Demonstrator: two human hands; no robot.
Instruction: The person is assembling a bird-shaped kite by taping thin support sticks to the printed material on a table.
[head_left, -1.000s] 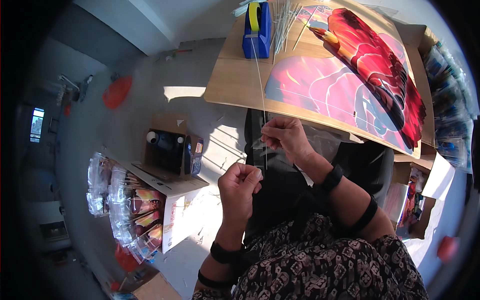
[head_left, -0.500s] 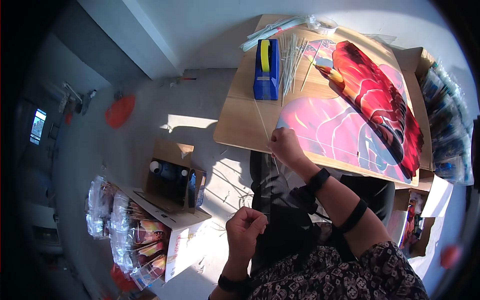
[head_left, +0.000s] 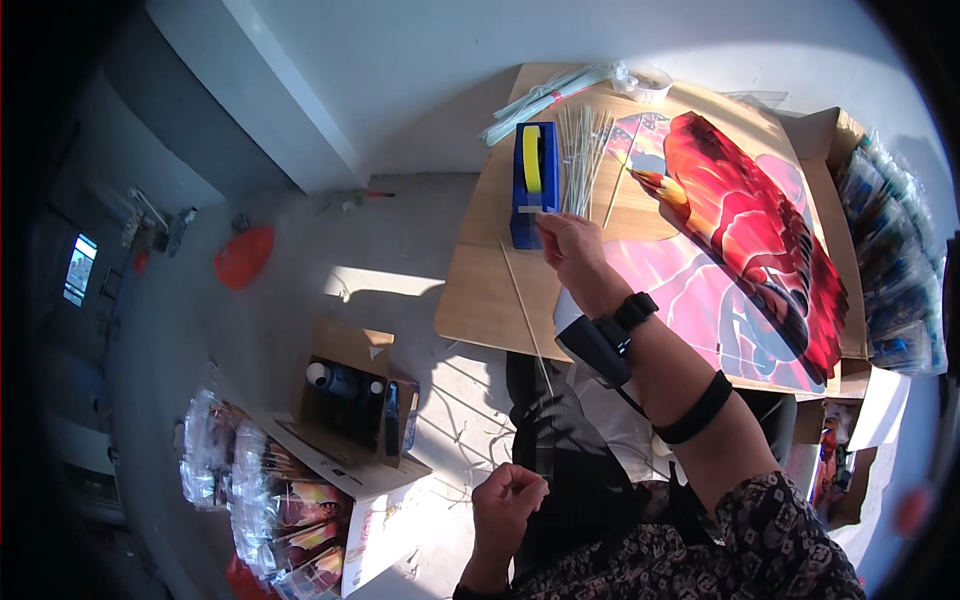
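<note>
My right hand (head_left: 572,245) is at the front of a blue tape dispenser (head_left: 524,232) holding a yellow-cored roll (head_left: 532,160). Its fingertips pinch the short free end of tape (head_left: 531,209). Lower down, off the table's near edge, my left hand (head_left: 507,505) is closed with thumb and fingers together; what it holds, if anything, I cannot make out. A thin pale stick (head_left: 522,300) slants from the tabletop over the edge toward my lap. Beside my right hand lies a large pink printed sheet (head_left: 660,265), with red bird-shaped printed pieces (head_left: 745,210) on top.
Loose thin sticks (head_left: 580,150), a bundle of white strips (head_left: 548,98) and a white tub (head_left: 652,85) occupy the back of the wooden table (head_left: 465,295). Open cartons (head_left: 345,400) with packaged goods (head_left: 265,500) stand at left. More packets (head_left: 890,250) hang from a carton at right.
My right hand has moved up from the table's near edge to the dispenser's front and now meets the tape. My left hand sits slightly lower in the view, still closed.
</note>
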